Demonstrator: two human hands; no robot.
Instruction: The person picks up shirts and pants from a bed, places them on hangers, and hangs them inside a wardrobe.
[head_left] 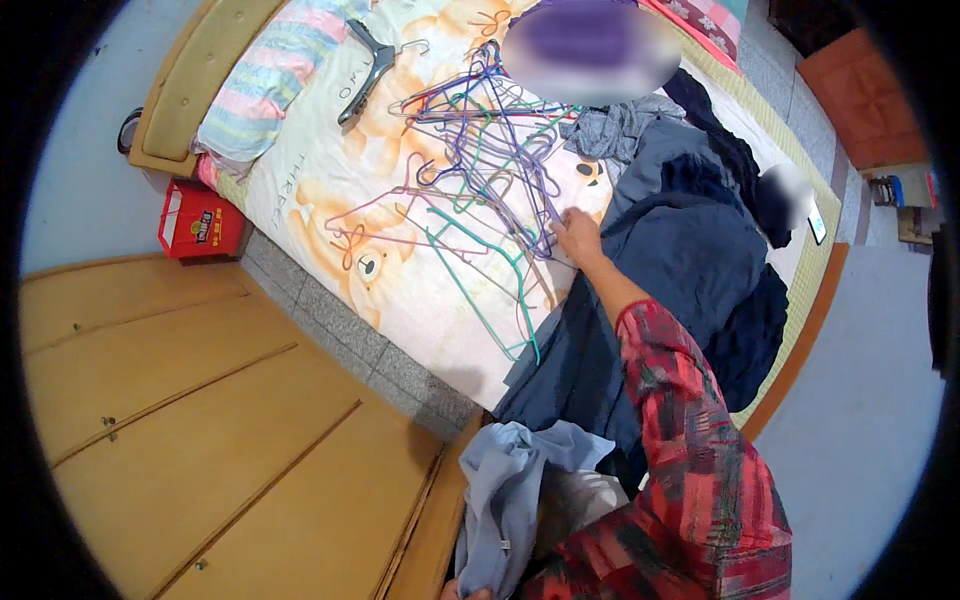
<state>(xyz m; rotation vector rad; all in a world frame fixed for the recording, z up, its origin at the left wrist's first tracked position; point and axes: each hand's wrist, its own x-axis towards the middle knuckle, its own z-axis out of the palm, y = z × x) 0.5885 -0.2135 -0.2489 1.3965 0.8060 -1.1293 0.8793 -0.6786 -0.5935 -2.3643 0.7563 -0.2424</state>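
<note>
My right hand (578, 240) reaches over the bed, its fingers closed at the end of a purple clothes hanger (545, 180). That hanger is part of a tangled heap of thin hangers in purple, blue, pink and green. Nearer to me a green hanger (468, 290) lies apart from the thick of the heap. At the bottom edge my left hand (466, 592), mostly cut off, grips a light grey garment (500, 480) that hangs in folds by the bed's near side. Dark clothes (680, 270) are piled under and beside my right forearm.
A dark, wide-shouldered hanger (368, 72) lies near a striped pillow (270, 80) on the bear-print sheet (400, 330). A red bag (200, 222) stands beside the headboard. Wooden cabinets (200, 430) fill the lower left. A phone (818, 226) rests at the bed's right edge.
</note>
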